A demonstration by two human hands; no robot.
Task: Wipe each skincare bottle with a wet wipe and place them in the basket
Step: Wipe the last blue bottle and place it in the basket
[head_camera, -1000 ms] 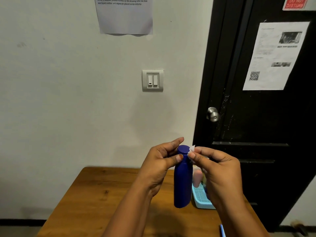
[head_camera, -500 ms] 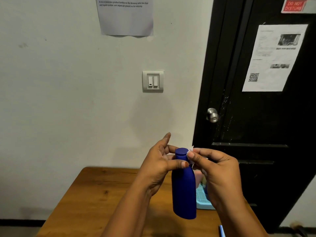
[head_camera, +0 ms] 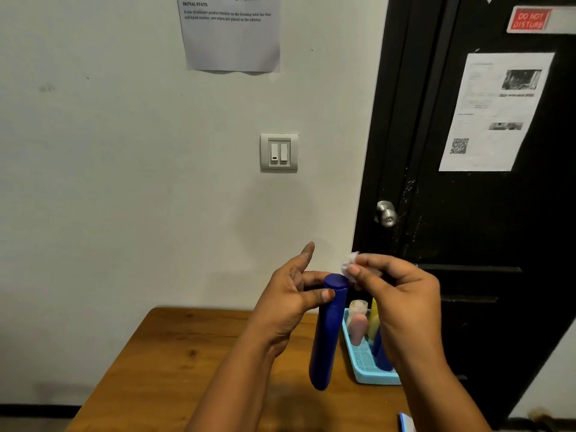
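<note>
Wet wipe (head_camera: 349, 264) now just above bottle (head_camera: 327, 332)

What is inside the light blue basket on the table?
A pink bottle, a yellow bottle and a dark blue bottle stand in the basket. The right hand covers its right part, so anything else there cannot be seen.

Wooden table (head_camera: 174, 363), light switch (head_camera: 279, 153), black door (head_camera: 467, 213)

Bare left hand (head_camera: 291, 302), right hand (head_camera: 405, 302), forearms (head_camera: 240, 381)
</note>
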